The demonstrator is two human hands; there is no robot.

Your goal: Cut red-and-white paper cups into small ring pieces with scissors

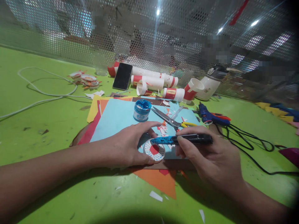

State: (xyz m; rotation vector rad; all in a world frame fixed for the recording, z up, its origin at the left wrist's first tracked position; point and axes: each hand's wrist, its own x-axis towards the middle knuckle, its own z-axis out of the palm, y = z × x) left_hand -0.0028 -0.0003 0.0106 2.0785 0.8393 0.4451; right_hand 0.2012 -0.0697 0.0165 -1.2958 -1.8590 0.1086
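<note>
My left hand (130,144) curves around a small white disc (148,151), thumb and fingers closed at its edges. The disc has a red patch in its middle and a ring of blue dots. My right hand (210,155) grips a black pen-shaped tool (195,138), whose front end is coated in blue paint. That painted tip is over the upper edge of the disc; whether it touches is unclear. Behind the hands an open jar of blue paint (141,112) stands on light blue paper (114,121). Scissors (167,117) with yellow handles lie beside the jar.
Paper cups (173,94), some cut, and a phone (122,76) lie at the back. A blue glue gun (210,115) with a black cord is at right. Left are decorated discs (88,80) and a white cable (46,96). A perforated metal screen (140,37) stands behind.
</note>
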